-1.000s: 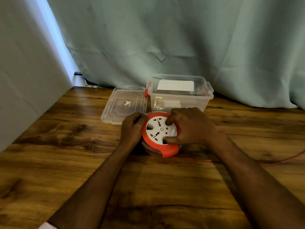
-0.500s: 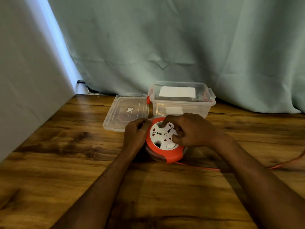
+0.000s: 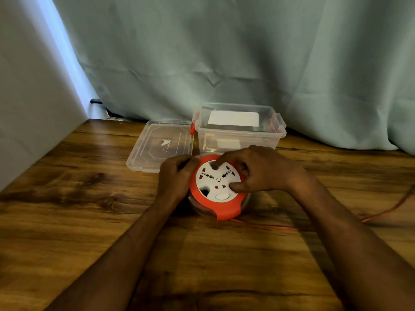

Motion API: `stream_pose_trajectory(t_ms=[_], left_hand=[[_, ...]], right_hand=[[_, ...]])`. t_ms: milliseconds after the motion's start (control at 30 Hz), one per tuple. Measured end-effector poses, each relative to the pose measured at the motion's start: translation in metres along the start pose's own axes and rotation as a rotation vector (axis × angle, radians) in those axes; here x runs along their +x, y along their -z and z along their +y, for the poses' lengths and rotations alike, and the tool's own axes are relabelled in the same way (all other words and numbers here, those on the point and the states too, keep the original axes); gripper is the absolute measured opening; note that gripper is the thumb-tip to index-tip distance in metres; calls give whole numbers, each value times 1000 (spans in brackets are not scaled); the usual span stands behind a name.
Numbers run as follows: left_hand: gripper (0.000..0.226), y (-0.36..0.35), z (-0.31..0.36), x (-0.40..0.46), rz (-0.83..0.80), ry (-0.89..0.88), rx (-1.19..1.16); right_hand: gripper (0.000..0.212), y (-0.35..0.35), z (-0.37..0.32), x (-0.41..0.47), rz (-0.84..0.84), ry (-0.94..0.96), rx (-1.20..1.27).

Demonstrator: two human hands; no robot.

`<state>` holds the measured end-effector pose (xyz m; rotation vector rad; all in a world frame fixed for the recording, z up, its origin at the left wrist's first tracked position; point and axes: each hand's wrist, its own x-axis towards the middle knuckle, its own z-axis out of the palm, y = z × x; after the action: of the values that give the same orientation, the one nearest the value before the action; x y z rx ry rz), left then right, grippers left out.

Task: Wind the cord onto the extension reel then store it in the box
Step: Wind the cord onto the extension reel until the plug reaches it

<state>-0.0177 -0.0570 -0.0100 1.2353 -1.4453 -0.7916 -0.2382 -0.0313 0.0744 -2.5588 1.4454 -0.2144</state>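
1. While the round orange-and-white plastic extension reel lies flat on the wooden table, the left hand is curled against its left rim.
2. The right hand has fingers pressed on its white face.
3. The thin orange cord trails rightward, unwound.
4. The clear plastic box stands open just behind, its lid lying beside it; nothing blocks the way.

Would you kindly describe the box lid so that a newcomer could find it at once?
Start at the wooden table, near its far edge below the curtain. The lid lies flat there, just left of the clear box and behind the left hand. Unlike the tall, open box, it is a shallow clear panel.
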Motion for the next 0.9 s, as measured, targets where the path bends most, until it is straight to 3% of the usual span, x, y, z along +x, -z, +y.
stream_pose_trajectory(t_ms=[300, 567, 700, 800, 900], left_hand=[[22, -3, 1, 5, 78, 2, 12], [22, -5, -1, 9, 74, -21, 13], [24, -2, -3, 8, 7, 15, -66], [26, -1, -1, 6, -29, -6, -82], [26, -1, 2, 4, -32, -12, -123]], right_hand=[[63, -21, -4, 8, 173, -67, -260], [57, -34, -23, 18, 261, -145, -252], [26, -4, -15, 8, 122, -36, -126], [47, 10, -8, 3, -32, -15, -96], [60, 10, -4, 3, 0, -16, -109]])
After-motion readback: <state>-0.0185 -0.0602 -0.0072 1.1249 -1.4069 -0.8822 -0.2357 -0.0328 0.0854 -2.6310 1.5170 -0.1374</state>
